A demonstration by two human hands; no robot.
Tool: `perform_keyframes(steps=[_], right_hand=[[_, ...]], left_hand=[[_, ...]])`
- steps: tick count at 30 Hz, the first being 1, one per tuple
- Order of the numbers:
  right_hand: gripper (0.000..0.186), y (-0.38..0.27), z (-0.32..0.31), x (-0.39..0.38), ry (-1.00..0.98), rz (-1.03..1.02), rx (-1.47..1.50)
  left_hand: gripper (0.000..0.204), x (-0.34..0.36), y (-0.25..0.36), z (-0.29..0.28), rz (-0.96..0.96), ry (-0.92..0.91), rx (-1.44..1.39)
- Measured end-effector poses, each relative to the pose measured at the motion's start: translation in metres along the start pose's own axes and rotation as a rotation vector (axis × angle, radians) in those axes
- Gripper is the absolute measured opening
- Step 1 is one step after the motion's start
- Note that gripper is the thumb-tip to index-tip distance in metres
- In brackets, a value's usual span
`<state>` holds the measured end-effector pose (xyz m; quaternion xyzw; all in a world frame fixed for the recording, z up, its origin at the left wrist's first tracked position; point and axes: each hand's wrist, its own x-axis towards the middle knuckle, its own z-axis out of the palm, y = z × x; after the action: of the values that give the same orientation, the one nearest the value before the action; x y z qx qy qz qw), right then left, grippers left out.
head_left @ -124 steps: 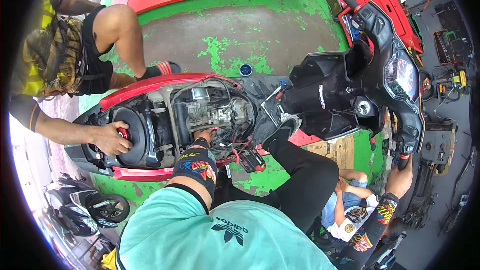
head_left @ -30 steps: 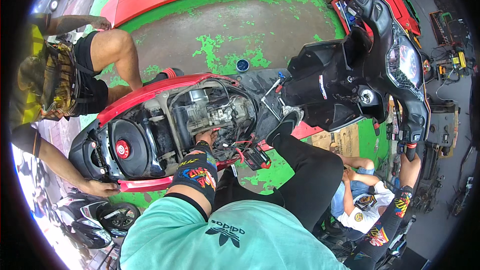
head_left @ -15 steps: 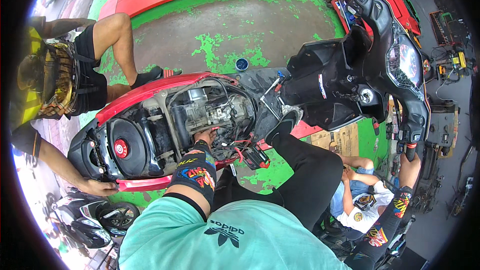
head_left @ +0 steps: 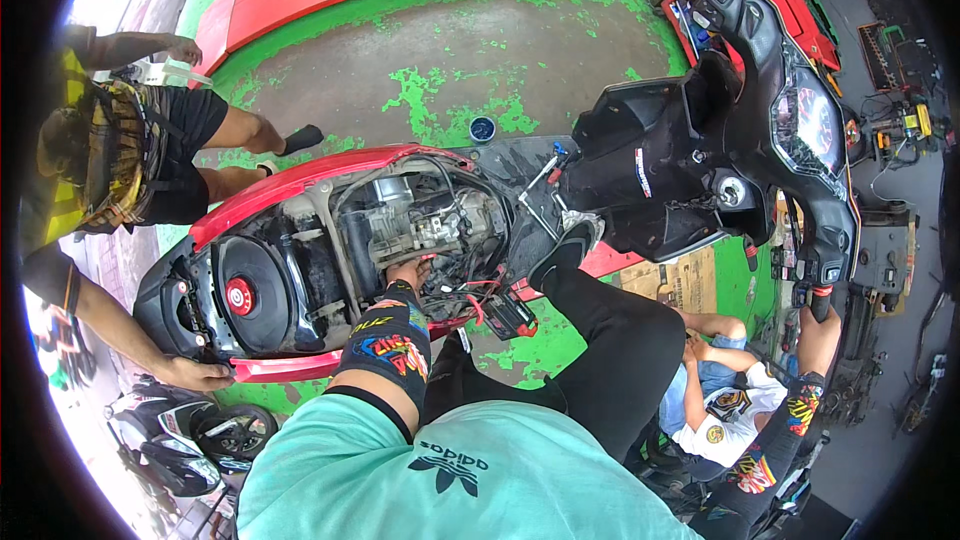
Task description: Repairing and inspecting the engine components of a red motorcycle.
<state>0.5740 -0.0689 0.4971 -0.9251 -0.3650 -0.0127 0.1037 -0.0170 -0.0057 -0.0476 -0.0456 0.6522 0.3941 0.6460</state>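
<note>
My left hand reaches into the scooter's open engine bay, its fingers curled at something I cannot make out beside the metal engine parts. My right hand is closed round the scooter's right handlebar grip. A black battery with red leads lies just right of my left forearm. The red fuel cap sits on the round black tank top behind the bay. A co-worker's hand rests on the rear edge of the red side panel.
The standing co-worker is at left, a seated person at lower right. A blue-rimmed cup and tools lie beside the footboard. A parked scooter stands lower left, a red tool cabinet upper right.
The co-worker's hand has left the fuel cap and moved down to the rear panel edge. Their other hand has come into view and their leg has shifted. My hands keep their places.
</note>
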Motion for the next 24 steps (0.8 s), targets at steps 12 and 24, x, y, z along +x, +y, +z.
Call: perform_keyframes(steps=[12,24], right_hand=[[0.018,-0.016,-0.001,-0.007,0.008,-0.018,0.049],[0.02,-0.013,-0.001,-0.004,-0.026,-0.01,0.047]], left_hand=[[0.017,0.005,-0.007,-0.007,-0.003,-0.134,-0.164],[0.03,0.021,-0.011,-0.025,-0.017,-0.231,-0.18]])
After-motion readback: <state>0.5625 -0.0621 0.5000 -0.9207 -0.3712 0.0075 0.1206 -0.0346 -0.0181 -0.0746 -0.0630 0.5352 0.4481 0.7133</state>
